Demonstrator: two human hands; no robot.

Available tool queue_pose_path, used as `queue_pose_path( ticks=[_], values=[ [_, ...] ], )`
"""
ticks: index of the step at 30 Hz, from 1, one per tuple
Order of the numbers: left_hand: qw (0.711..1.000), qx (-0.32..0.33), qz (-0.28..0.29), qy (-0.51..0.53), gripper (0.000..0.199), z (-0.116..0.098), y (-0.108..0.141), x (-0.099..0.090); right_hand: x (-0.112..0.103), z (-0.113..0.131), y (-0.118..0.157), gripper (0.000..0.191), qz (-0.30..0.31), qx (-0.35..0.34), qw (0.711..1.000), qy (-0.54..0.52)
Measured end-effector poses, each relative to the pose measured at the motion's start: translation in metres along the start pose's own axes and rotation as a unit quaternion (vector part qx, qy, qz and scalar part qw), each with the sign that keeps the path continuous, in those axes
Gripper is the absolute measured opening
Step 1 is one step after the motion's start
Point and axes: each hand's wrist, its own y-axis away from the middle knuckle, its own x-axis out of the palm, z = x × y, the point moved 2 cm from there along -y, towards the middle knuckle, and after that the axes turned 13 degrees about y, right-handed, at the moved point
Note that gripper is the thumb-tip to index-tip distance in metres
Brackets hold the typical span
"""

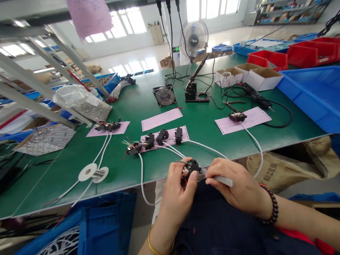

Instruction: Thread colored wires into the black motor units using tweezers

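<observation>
My left hand [178, 191] is closed around a small black electronic module [195, 166] just off the table's front edge. Thin wires and a round metal part show between its thumb and fingers. My right hand [237, 186] pinches what look like flat grey metal tweezers [224, 180], their tip at the module's right side. Similar black modules, one of them at the row's right end [178, 135], rest beyond my hands on a pink paper strip [186, 130], with white cables trailing from them. A wired module [133, 148] sits at that strip's left end.
A soldering iron [196, 72] leans in its stand, beside a small fan [164, 96]. Pliers [233, 102] lie to the right. A solder spool [87, 171] is at front left. Further modules sit on pink papers left and right. Blue and red bins [268, 60] line the right.
</observation>
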Motion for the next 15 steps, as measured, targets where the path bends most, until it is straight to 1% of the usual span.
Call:
queue_pose_path(
  ticks=[2, 3, 4, 5, 6, 7, 8, 9, 10, 11, 12, 13, 14, 15],
  values=[
    [1.000, -0.006, -0.004, 0.005, 0.041, 0.002, 0.000, 0.001, 0.003, 0.003, 0.001, 0.022, -0.010, -0.025, 0.999, 0.038],
    [1.000, -0.008, -0.006, 0.007, 0.042, 0.003, 0.000, 0.001, 0.005, 0.003, 0.002, 0.021, -0.016, -0.030, 0.999, 0.042],
    [1.000, -0.009, -0.009, 0.010, 0.041, 0.004, 0.000, 0.002, 0.007, 0.002, 0.002, 0.021, -0.023, -0.023, 0.999, 0.025],
    [1.000, -0.009, -0.008, 0.017, 0.040, 0.003, 0.000, 0.002, 0.010, -0.002, 0.001, 0.022, -0.031, 0.012, 0.999, -0.020],
    [1.000, -0.005, -0.003, 0.028, 0.039, 0.003, 0.001, 0.002, 0.014, -0.008, 0.000, 0.023, -0.029, 0.080, 0.991, -0.103],
    [0.999, 0.002, 0.008, 0.044, 0.037, 0.002, 0.001, 0.003, 0.020, -0.016, -0.001, 0.029, -0.018, 0.171, 0.963, -0.209],
    [0.998, 0.012, 0.022, 0.063, 0.037, 0.000, 0.002, 0.003, 0.028, -0.023, -0.002, 0.037, 0.002, 0.261, 0.912, -0.317],
    [0.996, 0.025, 0.039, 0.081, 0.036, -0.002, 0.002, 0.004, 0.035, -0.030, -0.002, 0.045, 0.025, 0.336, 0.850, -0.404],
    [0.993, 0.036, 0.054, 0.097, 0.036, -0.003, 0.003, 0.004, 0.042, -0.034, -0.003, 0.051, 0.046, 0.384, 0.798, -0.463],
    [0.991, 0.043, 0.065, 0.106, 0.036, -0.004, 0.003, 0.004, 0.046, -0.038, -0.003, 0.054, 0.060, 0.408, 0.766, -0.493],
    [0.991, 0.044, 0.069, 0.107, 0.036, -0.005, 0.004, 0.004, 0.047, -0.040, -0.004, 0.057, 0.061, 0.412, 0.758, -0.502],
    [0.992, 0.041, 0.066, 0.103, 0.036, -0.004, 0.004, 0.004, 0.047, -0.042, -0.003, 0.057, 0.049, 0.414, 0.759, -0.500],
    [0.993, 0.037, 0.057, 0.096, 0.036, -0.004, 0.005, 0.004, 0.044, -0.042, -0.002, 0.057, 0.029, 0.416, 0.761, -0.497],
    [0.995, 0.031, 0.046, 0.087, 0.037, -0.003, 0.005, 0.003, 0.039, -0.042, 0.000, 0.056, 0.004, 0.411, 0.774, -0.481]
  ],
)
